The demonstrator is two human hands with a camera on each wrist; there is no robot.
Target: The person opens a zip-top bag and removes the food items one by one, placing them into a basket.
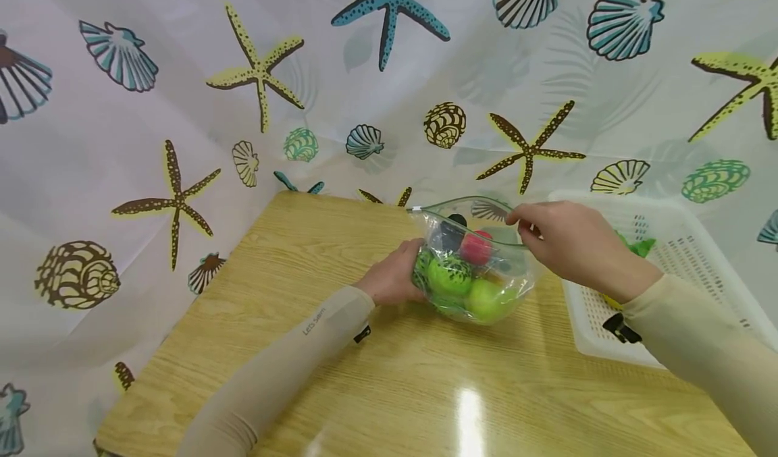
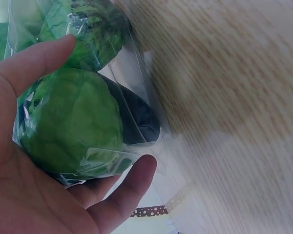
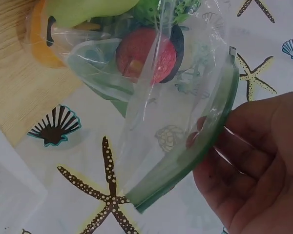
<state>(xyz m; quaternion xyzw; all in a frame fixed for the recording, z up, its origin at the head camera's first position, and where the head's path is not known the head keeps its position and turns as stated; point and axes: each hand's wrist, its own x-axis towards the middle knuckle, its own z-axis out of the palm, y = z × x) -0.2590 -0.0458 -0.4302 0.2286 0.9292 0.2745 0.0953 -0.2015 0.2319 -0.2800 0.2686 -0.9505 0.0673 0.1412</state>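
Note:
A clear zip bag [image 1: 507, 275] with a green-edged mouth stands on the table, holding several green, red, dark and orange play foods. The left hand [image 1: 398, 275] cups the bag's left side; in the left wrist view its fingers and thumb curve round a green piece [image 2: 73, 122] through the plastic. At the top right the right hand [image 1: 562, 237] pinches the bag's rim. The right wrist view shows that hand [image 3: 259, 156] with fingertips on both sides of the green zip strip [image 3: 185, 163], and a red piece [image 3: 146, 56] inside the bag.
A white perforated basket [image 1: 717, 268] stands on the right, with a green leafy item [image 1: 641, 247] and something yellow partly behind the right forearm. A sea-patterned curtain [image 1: 377, 106] hangs behind the wooden table [image 1: 304, 254].

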